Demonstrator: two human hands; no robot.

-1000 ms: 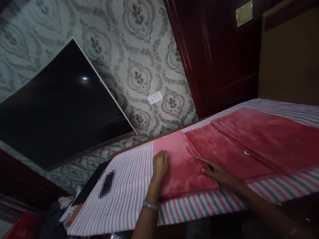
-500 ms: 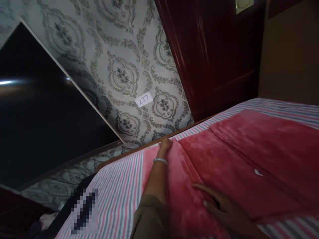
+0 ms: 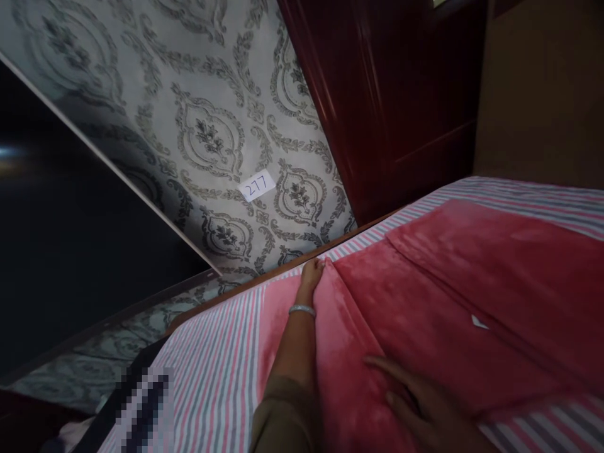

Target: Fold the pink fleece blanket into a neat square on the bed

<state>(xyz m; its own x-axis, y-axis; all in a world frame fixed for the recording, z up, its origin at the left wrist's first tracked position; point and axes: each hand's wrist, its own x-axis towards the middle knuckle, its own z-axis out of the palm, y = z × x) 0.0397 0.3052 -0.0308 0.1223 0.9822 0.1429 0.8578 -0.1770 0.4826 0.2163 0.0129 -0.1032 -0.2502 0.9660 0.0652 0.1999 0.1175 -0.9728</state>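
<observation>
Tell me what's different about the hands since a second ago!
The left hand moved away from the person, to the far edge of the red cloth, where its fingers now seem to pinch it. The right hand stayed at the cloth's nearer side. The striped sheet and the 277 paper stayed put.

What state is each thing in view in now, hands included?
Plush red-pink fabric: spread out, creased, layers overlapping.
Pink, white and grey striped cloth: laid beneath it.
Left hand: fingers curled at the fabric's far edge; grip unclear.
Right hand: open, thumb and forefinger apart, at the fabric.
Black flat screen: dark, with a reflection.
White paper label: marked 277, on the patterned wall.
</observation>
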